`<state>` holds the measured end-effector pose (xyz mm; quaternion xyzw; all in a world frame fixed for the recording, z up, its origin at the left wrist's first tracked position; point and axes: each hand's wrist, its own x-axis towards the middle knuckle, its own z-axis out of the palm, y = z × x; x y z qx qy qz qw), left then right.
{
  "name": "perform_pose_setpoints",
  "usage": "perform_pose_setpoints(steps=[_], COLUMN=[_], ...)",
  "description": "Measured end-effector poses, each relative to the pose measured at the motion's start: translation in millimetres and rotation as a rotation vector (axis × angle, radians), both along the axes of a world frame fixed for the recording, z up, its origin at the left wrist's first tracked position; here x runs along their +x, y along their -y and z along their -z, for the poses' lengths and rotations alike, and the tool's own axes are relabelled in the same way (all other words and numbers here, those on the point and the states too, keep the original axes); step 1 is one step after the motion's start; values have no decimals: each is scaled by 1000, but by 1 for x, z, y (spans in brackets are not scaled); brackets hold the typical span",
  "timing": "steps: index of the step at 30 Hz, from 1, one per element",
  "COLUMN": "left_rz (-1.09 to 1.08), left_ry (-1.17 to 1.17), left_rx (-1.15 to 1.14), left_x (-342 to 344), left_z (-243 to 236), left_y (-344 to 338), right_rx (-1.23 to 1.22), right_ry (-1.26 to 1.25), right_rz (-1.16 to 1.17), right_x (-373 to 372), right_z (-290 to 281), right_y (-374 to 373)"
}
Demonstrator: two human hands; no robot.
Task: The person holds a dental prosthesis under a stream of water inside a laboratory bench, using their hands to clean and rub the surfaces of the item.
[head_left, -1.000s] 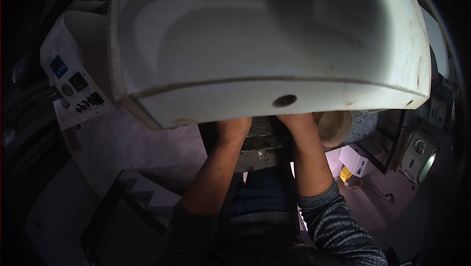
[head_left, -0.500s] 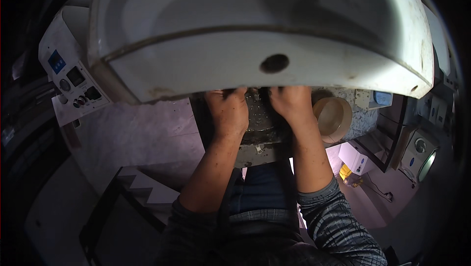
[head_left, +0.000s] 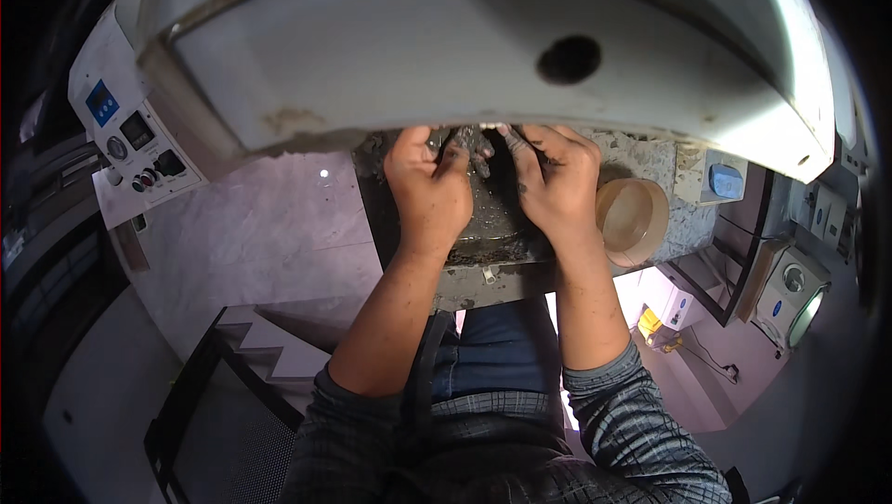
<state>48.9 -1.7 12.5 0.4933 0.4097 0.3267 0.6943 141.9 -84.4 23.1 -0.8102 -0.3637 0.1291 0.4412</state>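
A wet, dark grey, clay-like lump [head_left: 476,142] is sitting between the two hands, just below the hood's edge and above a dark, wet, slab-like work surface [head_left: 494,214]. The bare left hand [head_left: 429,190] is bending its smeared thumb toward the lump; the bare right hand [head_left: 563,186] is pointing smeared digits at its other side. Fingertips are partly hiding under the hood, so whether either hand is gripping the lump or only touching it, I cannot tell. The curved white hood [head_left: 372,77] is now standing higher in view than a second ago, so the lump and more of the fingers are showing, making the handwork easier to follow. Farther out, a round tan bowl [head_left: 659,216] is resting beside the right wrist, and a white control box [head_left: 139,146] is standing at far left.
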Motion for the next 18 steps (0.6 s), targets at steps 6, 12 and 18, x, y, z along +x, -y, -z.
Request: perform_pose_setpoints(steps=[6,12,18], left_rz=[111,140,201], left_ry=[-179,-180,-276], left_rx=[50,93,65], left_x=[6,10,3], left_z=[-2,-6,-14], left_y=[-26,-26,-26], right_rx=[4,17,-30], right_ry=[36,-8,-51], right_rz=[-14,23,-1], right_x=[-1,-4,-2], right_z=[2,7,3], right_y=[-11,-11,-5])
